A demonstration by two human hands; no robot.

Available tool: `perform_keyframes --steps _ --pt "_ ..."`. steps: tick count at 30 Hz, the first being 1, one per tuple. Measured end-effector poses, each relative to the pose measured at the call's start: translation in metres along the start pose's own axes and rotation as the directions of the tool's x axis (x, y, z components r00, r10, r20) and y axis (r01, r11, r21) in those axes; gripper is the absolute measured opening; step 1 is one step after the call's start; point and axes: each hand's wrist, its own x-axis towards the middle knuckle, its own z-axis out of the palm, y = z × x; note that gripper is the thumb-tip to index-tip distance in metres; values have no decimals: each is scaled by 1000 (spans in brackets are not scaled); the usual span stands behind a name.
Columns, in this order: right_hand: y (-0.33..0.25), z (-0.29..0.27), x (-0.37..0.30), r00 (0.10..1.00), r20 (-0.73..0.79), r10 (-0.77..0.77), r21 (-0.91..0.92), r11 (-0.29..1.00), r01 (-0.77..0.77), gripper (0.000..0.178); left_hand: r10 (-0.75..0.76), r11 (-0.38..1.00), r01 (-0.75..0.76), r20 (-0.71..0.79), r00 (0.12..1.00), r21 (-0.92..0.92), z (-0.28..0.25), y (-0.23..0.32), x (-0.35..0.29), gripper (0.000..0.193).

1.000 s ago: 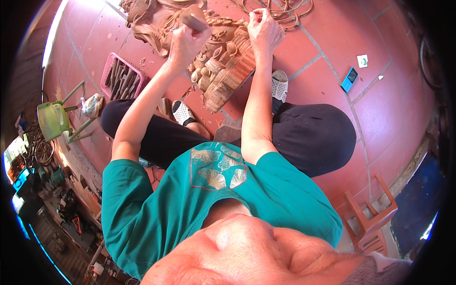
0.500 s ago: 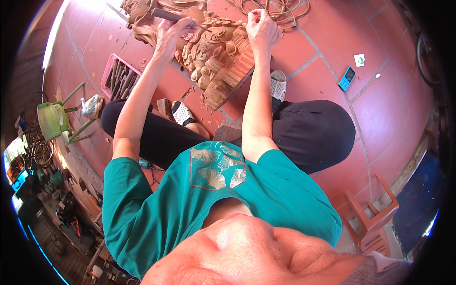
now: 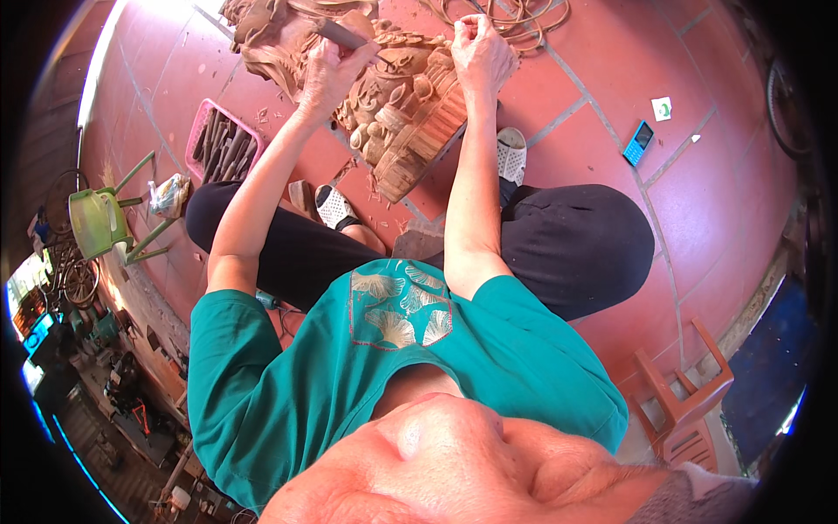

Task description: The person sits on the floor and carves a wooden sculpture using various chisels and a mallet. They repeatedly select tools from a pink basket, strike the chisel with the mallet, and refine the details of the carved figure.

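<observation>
A carved reddish-brown wooden piece (image 3: 397, 118) with dense relief lies on the floor in front of me. My left hand (image 3: 336, 74) is closed round a carving chisel (image 3: 342, 35) with a dark, thick handle. Its thin metal end points right, down at the carving's upper middle; whether the tip touches the wood is too small to tell. My right hand (image 3: 482, 61) is at the carving's right edge, fingers curled and pressed together. What they hold, if anything, is hidden.
A pink basket (image 3: 197, 140) of dark-handled tools stands left, near a tipped green chair (image 3: 98, 218) and a plastic bag (image 3: 169, 194). Coiled cord (image 3: 532, 26) lies beyond my right hand. A blue phone (image 3: 639, 144) lies on the tiles right; a brown chair (image 3: 685, 397) stands lower right.
My left hand has shifted right across the carving, and the chisel with it. My right hand stays almost where it was.
</observation>
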Motion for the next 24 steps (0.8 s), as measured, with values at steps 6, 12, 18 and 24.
perform_keyframes --steps 6,12,18,24 --pt "-2 -2 0 1000 -8 2 22 1000 -2 13 -125 915 115 -1 992 -387 -17 -12 15 21" --pt "-4 -4 0 1000 -16 -19 6 1000 19 12 -166 852 152 18 986 -501 -23 -16 15 19" --pt "0 -1 0 999 13 37 31 999 -38 13 -43 951 41 -2 999 -306 -11 -4 11 22" --pt "-3 -2 -1 999 -30 -15 -14 1000 14 12 -6 995 3 -27 1000 -99 -1 -5 7 21"
